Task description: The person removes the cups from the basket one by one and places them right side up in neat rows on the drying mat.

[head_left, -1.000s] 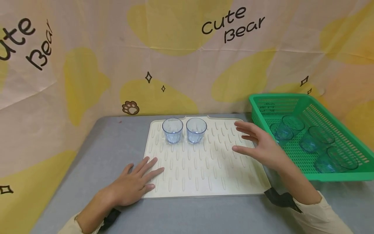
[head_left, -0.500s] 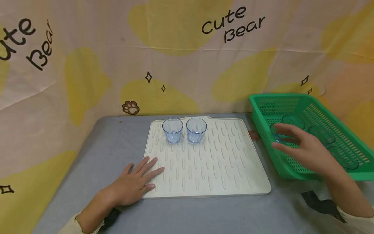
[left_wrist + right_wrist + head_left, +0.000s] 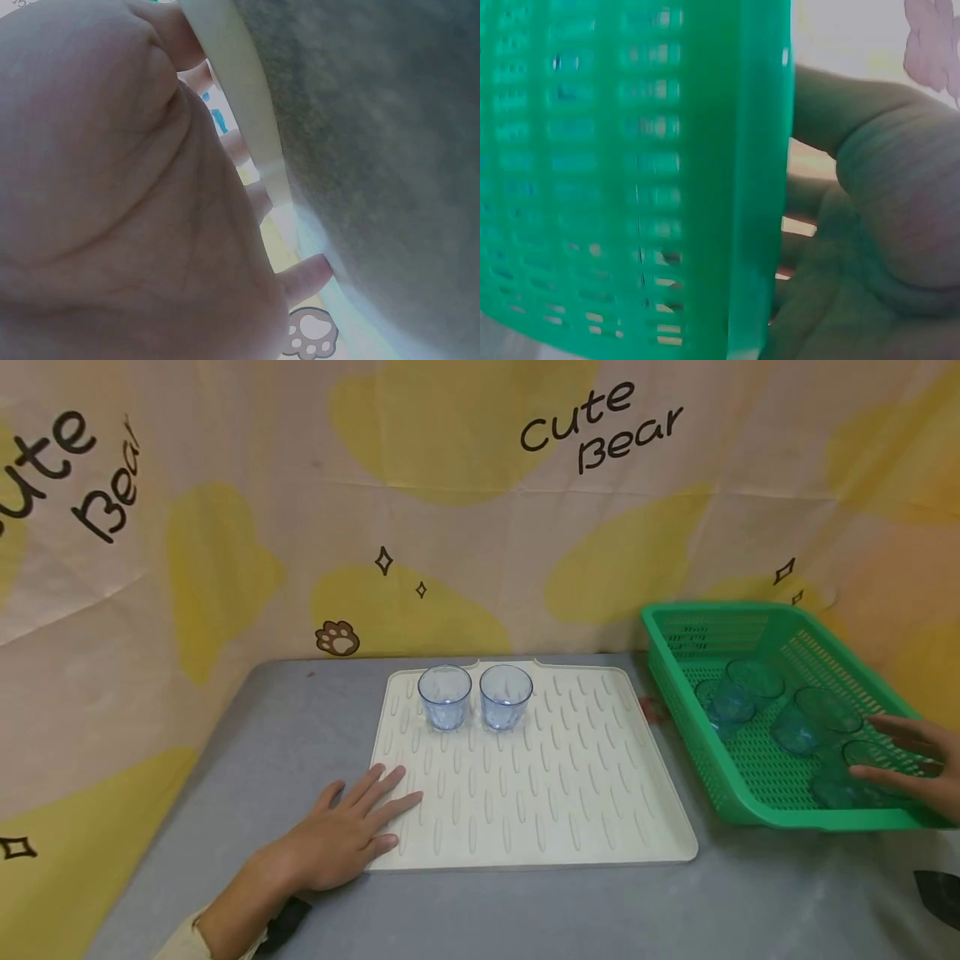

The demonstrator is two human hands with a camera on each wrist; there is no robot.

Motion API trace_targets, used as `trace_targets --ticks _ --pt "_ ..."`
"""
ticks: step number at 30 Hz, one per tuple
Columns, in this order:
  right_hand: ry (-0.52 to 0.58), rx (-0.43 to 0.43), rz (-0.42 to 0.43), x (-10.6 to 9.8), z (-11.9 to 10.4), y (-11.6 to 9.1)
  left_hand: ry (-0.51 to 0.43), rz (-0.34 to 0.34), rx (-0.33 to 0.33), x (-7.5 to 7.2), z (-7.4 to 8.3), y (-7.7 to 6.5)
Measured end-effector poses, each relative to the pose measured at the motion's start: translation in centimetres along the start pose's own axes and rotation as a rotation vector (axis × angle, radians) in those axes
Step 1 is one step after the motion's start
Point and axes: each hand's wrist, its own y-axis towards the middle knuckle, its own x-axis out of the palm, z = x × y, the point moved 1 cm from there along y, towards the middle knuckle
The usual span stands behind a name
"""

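My left hand (image 3: 337, 843) rests with spread fingers on the near left corner of a white ridged drying mat (image 3: 540, 802). The left wrist view shows its palm (image 3: 112, 180) beside the mat's edge. Two bluish clear glasses, a left one (image 3: 446, 702) and a right one (image 3: 506, 702), stand side by side at the back of the mat. At the right edge of the head view, my right hand (image 3: 918, 768) reaches over the green basket (image 3: 787, 817), thumb and fingers apart around the nearest glass (image 3: 840, 787). From the right wrist, the basket wall hides the fingertips.
Several more glasses sit in the basket, among them a middle one (image 3: 798, 732) and one at its left (image 3: 723, 710). The basket stands on the grey table (image 3: 525, 914) right of the mat. A printed cloth (image 3: 465, 527) hangs behind.
My right hand has moved from above the mat's right side, across the basket, to its near right end. The left hand and the glasses on the mat have stayed put.
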Motion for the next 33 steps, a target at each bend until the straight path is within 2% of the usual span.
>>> trace_targets --ticks 3,5,11,14,19,21,23,26,29,31,33 --pt "-0.071 0.006 -0.04 0.3 2.6 -0.1 -0.002 0.001 0.005 0.1 0.0 0.1" --pt "-0.111 0.005 -0.048 0.4 3.2 -0.3 -0.004 -0.001 0.006 0.2 0.0 0.1" --pt "-0.081 0.042 -0.019 0.2 1.9 -0.8 -0.009 -0.012 -0.003 0.2 0.1 0.1" --pt "-0.05 0.044 -0.042 0.1 1.3 -0.6 -0.008 -0.015 -0.006 0.2 0.1 0.1" --pt "-0.015 0.02 -0.107 0.7 2.4 0.1 -0.01 -0.02 -0.012 0.2 0.0 0.1" --pt "-0.03 0.02 -0.125 1.0 2.1 0.4 -0.013 -0.022 -0.013 0.2 0.0 0.1" --pt "-0.05 0.024 -0.159 0.7 0.3 0.4 -0.014 -0.022 -0.012 0.2 0.0 0.1" --pt "-0.104 0.051 -0.229 -0.5 -5.1 -0.1 -0.014 -0.019 -0.01 0.2 -0.1 0.1" --pt "-0.134 0.058 -0.339 -1.8 -10.0 -0.4 -0.012 -0.021 -0.011 0.2 -0.1 0.1" --pt "-0.151 0.055 -0.372 -2.0 -11.7 -0.5 -0.012 -0.025 -0.013 0.2 -0.1 0.1" --pt "-0.158 0.05 -0.387 -1.8 -12.2 -0.4 -0.011 -0.026 -0.016 0.1 -0.1 0.1"
